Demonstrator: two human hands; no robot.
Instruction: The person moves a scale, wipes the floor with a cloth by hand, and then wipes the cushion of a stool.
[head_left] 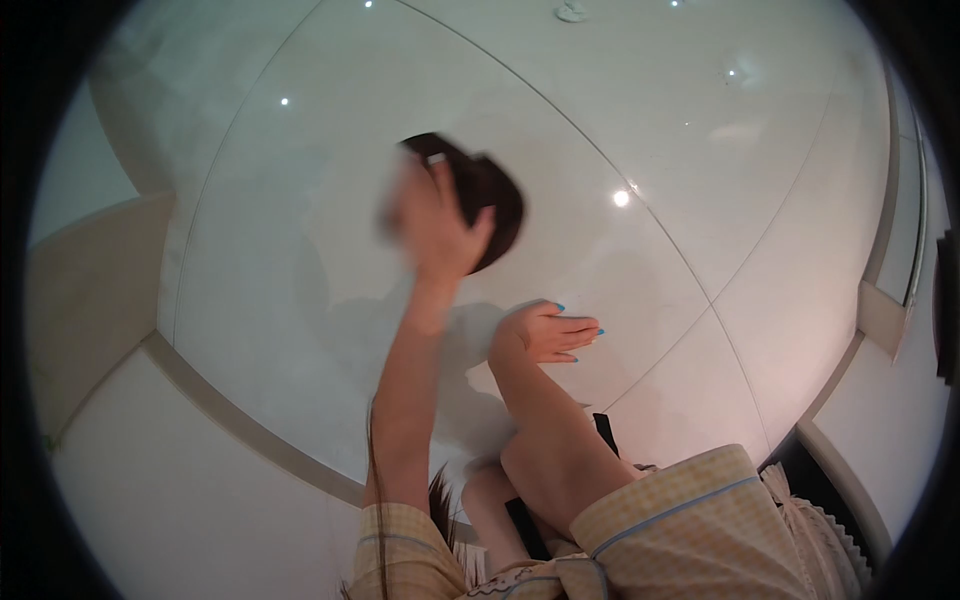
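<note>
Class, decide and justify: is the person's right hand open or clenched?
Open. The right hand has its fingers extended rather than curled into a fist, with blue nails showing at their tips.

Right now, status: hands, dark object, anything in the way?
Left hand blurred, against dark object, identity unclear. Right hand apart, fingers extended on tiled floor. No obstacle seen between them.

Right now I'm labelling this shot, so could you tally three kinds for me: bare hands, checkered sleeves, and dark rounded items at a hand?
Bare hands: 2 (left hand, right hand)
Checkered sleeves: 2 (left sleeve, right sleeve)
Dark rounded items: 1 (dark item at the left hand)
Total: 5
</note>
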